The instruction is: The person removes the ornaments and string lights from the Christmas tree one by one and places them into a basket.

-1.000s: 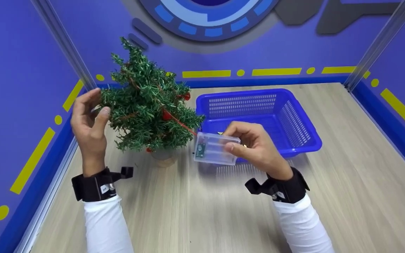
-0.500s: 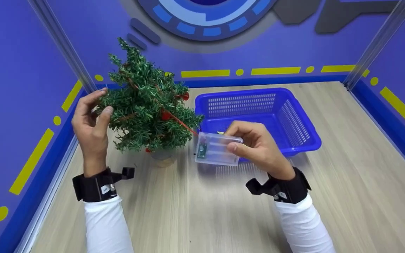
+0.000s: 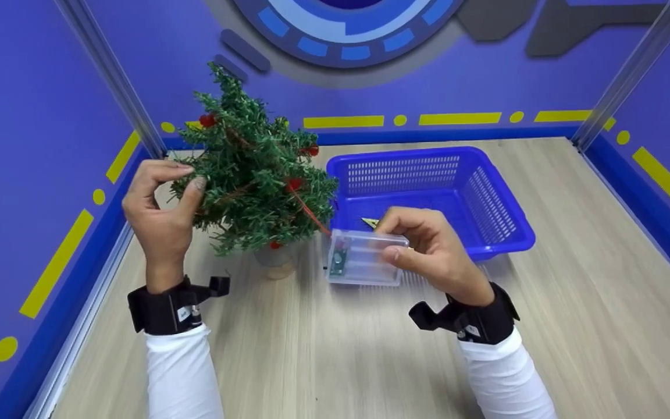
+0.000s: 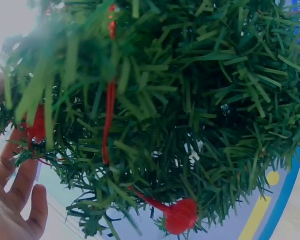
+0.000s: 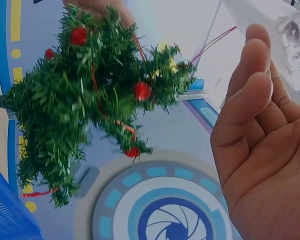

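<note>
A small green Christmas tree (image 3: 256,169) with red ball lights (image 3: 294,184) stands on its short base (image 3: 280,269), left of centre. Its outer left branch is pinched between the thumb and fingers of my left hand (image 3: 163,227); foliage partly hides those fingers in the left wrist view. To the right, my right hand (image 3: 442,250) holds a clear plastic battery box (image 3: 367,270) by its right end, thumb on top. A small green circuit board (image 3: 338,262) shows inside the box. From its upper left corner a thin red wire (image 3: 313,220) runs into the branches.
Behind my right hand stands a blue perforated basket (image 3: 524,233). A small yellow-gold piece (image 3: 370,222) shows beside my right fingers; its kind cannot be made out. Purple-blue walls (image 3: 27,145) enclose the wooden tabletop (image 3: 370,361) at the left, back and right.
My left hand has shifted right and the tree has turned a little, bringing a red ball into sight near its upper left. The battery box has moved slightly lower and right.
</note>
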Demonstrator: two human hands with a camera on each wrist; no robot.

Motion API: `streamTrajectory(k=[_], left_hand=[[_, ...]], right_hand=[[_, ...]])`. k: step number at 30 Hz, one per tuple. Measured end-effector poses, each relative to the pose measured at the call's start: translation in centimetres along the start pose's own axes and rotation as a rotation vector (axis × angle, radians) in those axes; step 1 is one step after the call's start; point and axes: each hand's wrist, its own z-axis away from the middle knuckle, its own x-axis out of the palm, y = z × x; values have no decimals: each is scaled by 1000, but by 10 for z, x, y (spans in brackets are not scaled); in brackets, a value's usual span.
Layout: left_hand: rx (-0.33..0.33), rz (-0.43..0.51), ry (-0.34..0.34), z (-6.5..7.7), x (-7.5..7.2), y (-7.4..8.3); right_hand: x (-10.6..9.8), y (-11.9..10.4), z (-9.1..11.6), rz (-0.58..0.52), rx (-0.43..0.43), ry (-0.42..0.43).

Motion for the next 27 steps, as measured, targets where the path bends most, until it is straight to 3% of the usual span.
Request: streamTrajectory(k=[7,12,15,17,20,22,25,27], left_hand=[[60,-35,-30,2,7,7],[65,48,-41,3,4,1],[46,162,9,2,-1,-12],[13,214,94,1,-6,-25],[-160,282,228,1,-20,-49],[-351,311,237,4,-32,-66],[-716,294,82,15,-46,-93],[-852,314,-35,26,-47,-110]], right_hand=[[2,-1,0,15,-7,-16],[2,-2,0,21,-3,-25],[1,-3,0,23,-5,-23],[1,-4,1,27,-6,-19],[0,-5,0,25,-6,-20],[1,-5,0,23,-5,-25],[2,-4,-1,19,-2,-29],[3,-3,0,19,4,-30]])
